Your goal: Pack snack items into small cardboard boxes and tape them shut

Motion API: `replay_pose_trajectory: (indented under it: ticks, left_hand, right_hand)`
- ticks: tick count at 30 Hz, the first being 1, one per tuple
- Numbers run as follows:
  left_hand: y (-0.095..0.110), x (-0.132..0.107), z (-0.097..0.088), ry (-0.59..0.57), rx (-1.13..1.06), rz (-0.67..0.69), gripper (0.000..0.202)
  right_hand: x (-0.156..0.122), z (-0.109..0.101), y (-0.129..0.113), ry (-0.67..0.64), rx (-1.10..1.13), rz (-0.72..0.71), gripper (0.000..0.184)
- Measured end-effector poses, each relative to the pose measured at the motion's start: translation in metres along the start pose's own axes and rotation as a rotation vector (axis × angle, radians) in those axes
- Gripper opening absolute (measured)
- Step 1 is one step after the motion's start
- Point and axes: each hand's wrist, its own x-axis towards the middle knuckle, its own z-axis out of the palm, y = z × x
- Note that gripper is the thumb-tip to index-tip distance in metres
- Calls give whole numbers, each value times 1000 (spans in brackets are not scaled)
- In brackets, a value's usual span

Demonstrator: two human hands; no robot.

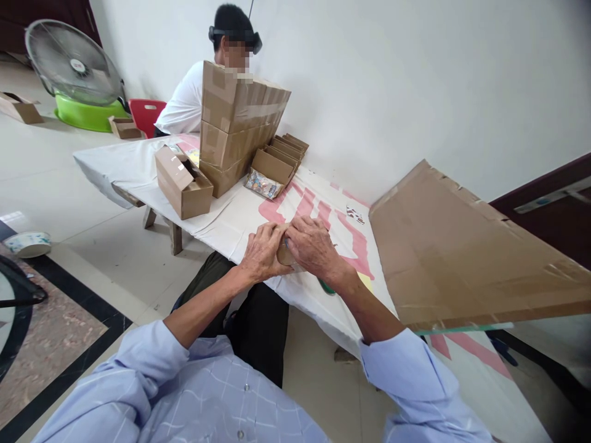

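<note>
From where I stand, both hands meet over the near edge of the table (221,225), with the left hand (264,251) and the right hand (313,247) clamped on a small brown object (283,253); it may be a little cardboard box, but the fingers cover most of it. Something green (326,287) peeks out below the right wrist. On the far left, an open carton (196,203) sits beside a stack of taped boxes (215,147). Just right of those, small open boxes (277,163) stand in a row, the nearest holding a printed packet (262,183). A large cardboard panel (462,258) leans at right. Beyond the stack sits a person in white (184,101).
</note>
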Motion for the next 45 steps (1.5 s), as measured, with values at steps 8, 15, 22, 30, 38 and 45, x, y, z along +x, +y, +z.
replay_pose_trajectory:
  ticks: [8,15,22,30,38,45]
  left_hand:
    - [0,-1,0,3,2,9,105]
    - [4,0,-2,-23,14,-6,101]
    - [5,0,-3,-29,23,-6,98]
    - [3,0,-1,-19,17,0,98]
    - [5,0,-2,-27,16,2,101]
    - [9,1,-7,-43,15,1,95]
  right_hand:
    - [2,-5,-1,-40,17,20,24]
    - [7,-11,-2,-99,-4,27,26]
    - [14,-10,-1,-131,-44,-15,21]
    - [9,-5,6,-42,-20,-79,22]
    - [10,-10,6,-78,7,-74,24]
    - [12,-11,5,-120,-29,-90,23]
